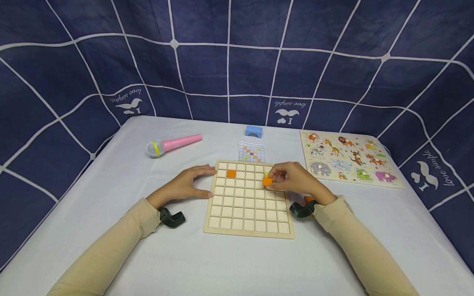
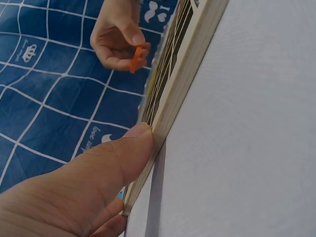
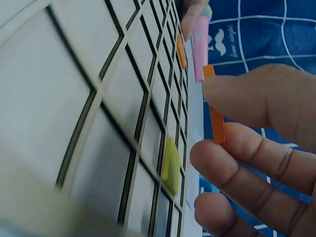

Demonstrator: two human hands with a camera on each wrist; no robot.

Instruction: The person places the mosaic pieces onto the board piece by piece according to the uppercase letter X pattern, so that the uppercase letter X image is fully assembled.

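A square wooden grid board (image 1: 240, 213) lies on the white table. Between thumb and fingers my right hand (image 1: 292, 179) pinches an orange square tile (image 3: 215, 111), held above the board's right side. A yellow-green tile (image 3: 171, 165) sits in a cell near that hand, mostly covered by it in the head view. Another orange tile (image 1: 231, 173) lies in a cell toward the board's upper left. My left hand (image 1: 185, 185) rests at the left edge of the board, thumb and fingers spread and touching its rim.
Behind the board lies a small card (image 1: 252, 152) printed with a coloured grid. Farther back are a blue arch block (image 1: 254, 131) and, leftward, a pink microphone (image 1: 181, 142). An animal puzzle board (image 1: 349, 158) lies at right. Orange pieces (image 1: 309, 199) show partly behind the right wrist.
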